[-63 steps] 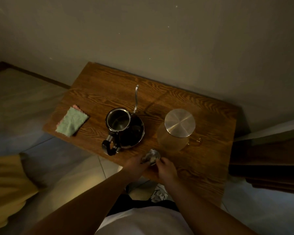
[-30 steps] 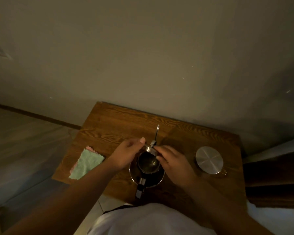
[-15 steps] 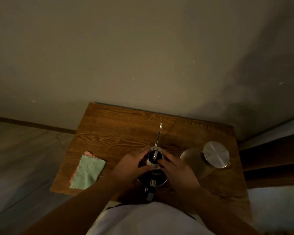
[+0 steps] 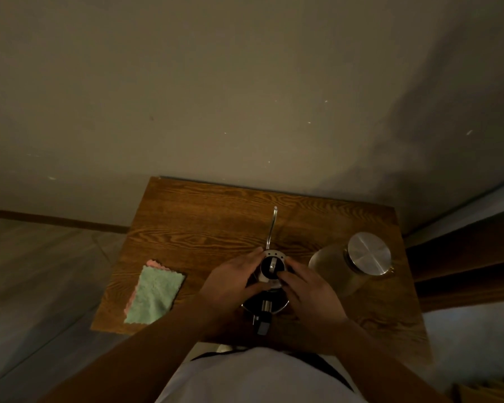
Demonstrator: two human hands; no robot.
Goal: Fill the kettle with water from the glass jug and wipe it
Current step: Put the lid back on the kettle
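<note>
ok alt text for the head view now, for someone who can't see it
Both hands, left and right, press a lid onto a kettle on a wooden table. A green cloth lies left, a glass jug right.
</note>
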